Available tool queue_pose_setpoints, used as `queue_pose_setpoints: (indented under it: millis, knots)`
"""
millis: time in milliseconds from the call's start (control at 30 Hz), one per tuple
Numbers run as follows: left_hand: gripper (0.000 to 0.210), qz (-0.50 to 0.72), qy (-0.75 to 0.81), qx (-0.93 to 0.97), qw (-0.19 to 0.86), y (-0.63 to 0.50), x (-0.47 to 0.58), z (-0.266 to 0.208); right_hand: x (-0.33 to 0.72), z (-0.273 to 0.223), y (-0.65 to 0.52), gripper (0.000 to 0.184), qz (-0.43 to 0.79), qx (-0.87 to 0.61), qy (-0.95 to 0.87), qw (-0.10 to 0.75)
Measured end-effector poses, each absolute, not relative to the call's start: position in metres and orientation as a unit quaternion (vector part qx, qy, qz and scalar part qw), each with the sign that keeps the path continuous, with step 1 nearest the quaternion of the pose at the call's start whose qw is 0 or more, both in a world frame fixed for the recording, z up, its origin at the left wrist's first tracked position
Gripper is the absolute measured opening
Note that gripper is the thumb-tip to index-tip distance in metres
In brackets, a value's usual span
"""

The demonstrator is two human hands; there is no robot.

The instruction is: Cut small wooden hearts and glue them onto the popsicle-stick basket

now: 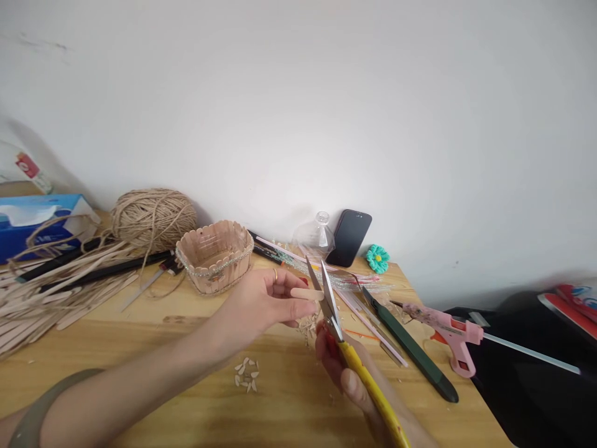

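Note:
Between thumb and fingers, my left hand (275, 302) pinches a short pale wooden craft stick (305, 294). Its right end reaches the slightly parted blades of a pair of scissors (331, 311). My right hand (349, 379) is wrapped around the scissors, which have yellow and red handles. Small cut wood chips (247, 375) lie on the table below my left wrist, and more shavings (308, 326) lie under the blades. Behind my left hand stands a small basket (214, 280) of scalloped wooden sticks with a glittery cord around it.
At left are a twine ball (153, 218), loose craft sticks (28, 311) and a blue tissue box (41, 227). A phone (349, 238) leans on the wall by a turquoise flower (377, 258). Right are a dark green cutter (413, 348) and a pink glue gun (448, 330) near the table edge.

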State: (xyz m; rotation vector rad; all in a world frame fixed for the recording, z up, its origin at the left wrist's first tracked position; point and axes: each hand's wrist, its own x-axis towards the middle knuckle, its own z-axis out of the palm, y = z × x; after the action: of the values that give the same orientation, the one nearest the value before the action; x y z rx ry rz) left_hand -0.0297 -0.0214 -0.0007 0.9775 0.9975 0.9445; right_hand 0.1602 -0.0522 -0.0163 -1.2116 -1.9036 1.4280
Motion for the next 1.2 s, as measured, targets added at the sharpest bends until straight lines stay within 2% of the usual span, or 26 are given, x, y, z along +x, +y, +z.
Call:
queue_pose_setpoints:
  millis: [100,400,633,867,1200]
  knots:
    - [0.012,0.42,0.425,0.441,0.67,-0.023,-0.03,-0.001,0.161,-0.019,-0.053,0.063,0.522,-0.44,-0.692,0.236]
    - [0.014,0.45,0.413,0.412,0.676,-0.028,-0.026,-0.001,0.164,-0.029,-0.048,0.062,0.522,-0.434,-0.697,0.229]
    - [0.012,0.462,0.4,0.402,0.682,-0.029,-0.025,-0.002,0.161,-0.034,-0.053,0.06,0.512,-0.451,-0.679,0.269]
    - [0.012,0.47,0.4,0.413,0.67,-0.028,-0.026,-0.002,0.162,-0.045,-0.049,0.058,0.51,-0.443,-0.685,0.274]
    - [0.012,0.454,0.428,0.442,0.645,-0.023,-0.03,0.0,0.162,-0.033,-0.047,0.06,0.514,-0.416,-0.711,0.241]
